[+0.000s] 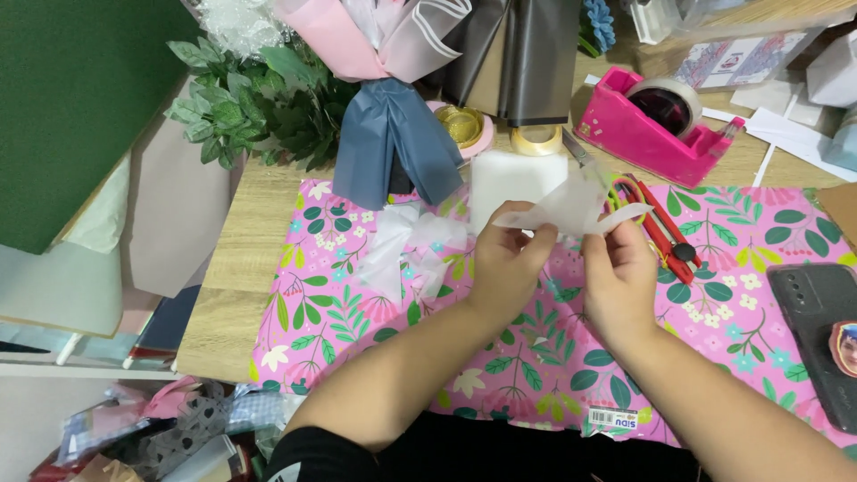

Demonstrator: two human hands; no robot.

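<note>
Both my hands are raised over a pink floral wrapping sheet (357,312) spread on the wooden table. My left hand (504,263) and my right hand (620,277) each pinch an end of a thin translucent white sheet (571,207), stretched between them. Crumpled clear film (411,245) lies on the sheet just left of my left hand. Scissors with red and yellow handles (665,228) rest just right of my right hand.
A pink tape dispenser (656,125) stands at the back right. A wrapped bouquet (402,80) with grey-blue, pink and dark paper lies at the back beside green leaves (241,107). Ribbon rolls (536,138) sit behind a white block. A dark phone (821,330) lies at the right edge.
</note>
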